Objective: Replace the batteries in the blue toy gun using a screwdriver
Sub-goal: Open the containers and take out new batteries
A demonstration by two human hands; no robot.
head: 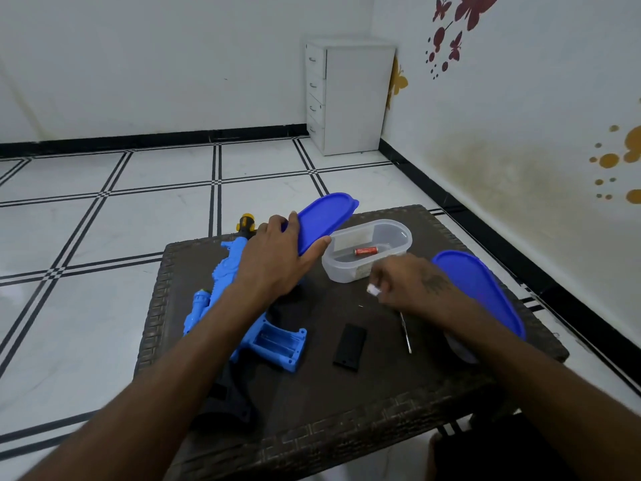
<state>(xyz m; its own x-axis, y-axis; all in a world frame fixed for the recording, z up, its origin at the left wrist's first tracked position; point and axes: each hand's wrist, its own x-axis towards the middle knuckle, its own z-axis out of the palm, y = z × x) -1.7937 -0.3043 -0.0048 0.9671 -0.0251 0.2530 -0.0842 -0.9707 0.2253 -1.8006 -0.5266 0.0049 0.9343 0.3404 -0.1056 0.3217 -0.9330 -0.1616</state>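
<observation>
Blue toy gun (222, 300) lying on the dark table (347, 411), battery bay uncovered, left hand (277, 258) above it gripping a blue lid (322, 220), right hand (406, 286) right of the gun pinching a small white piece (374, 290), red battery (365, 251) in the clear tub (367, 249)

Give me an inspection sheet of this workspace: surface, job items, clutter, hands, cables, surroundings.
Surface: dark woven-pattern table, low over a tiled floor.
Job's things: blue toy gun lying flat, battery compartment open and looking empty; black cover off beside it; thin metal tool on the table; red battery inside the clear container.
Clutter: second blue lid at the right edge; yellow-black handle behind the gun.
Hands: left hand grips a blue lid; right hand pinches a small white object, too blurred to identify.
Cables: nothing seen.
Surroundings: white drawer unit in the corner; butterfly decals on the wall.
</observation>
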